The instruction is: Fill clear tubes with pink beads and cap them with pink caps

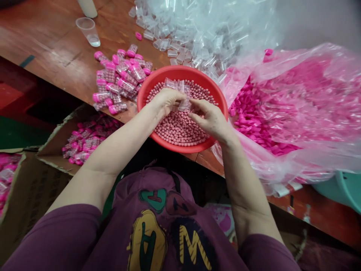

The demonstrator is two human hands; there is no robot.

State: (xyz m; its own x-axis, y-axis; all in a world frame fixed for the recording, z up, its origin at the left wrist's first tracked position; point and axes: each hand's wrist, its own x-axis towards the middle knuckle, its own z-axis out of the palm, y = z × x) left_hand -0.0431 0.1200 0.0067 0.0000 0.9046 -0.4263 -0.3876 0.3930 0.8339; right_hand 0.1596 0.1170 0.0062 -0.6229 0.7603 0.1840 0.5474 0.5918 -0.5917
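Over a red basin (146, 81) of small pink beads (183, 130), my two hands come together. Fingers of my left hand (166, 101) are closed on clear plastic tubes (184, 103); a few of these lie side by side at its fingertips. My right hand (210, 116) comes from the other side, thumb and forefinger at the edge of the lowest tube. Beads show in or behind the see-through walls; which of the two I cannot tell. Left of the basin lies a pile of bead-filled tubes with pink caps (124, 77).
Clear empty tubes (180, 37) are heaped behind the basin. At right a plastic bag (318, 124) spills loose pink caps (254, 120). A clear cup (88, 30) stands at back left. Below the table edge, a cardboard box (56, 150) holds more capped tubes. A teal basin (335, 190) sits far right.
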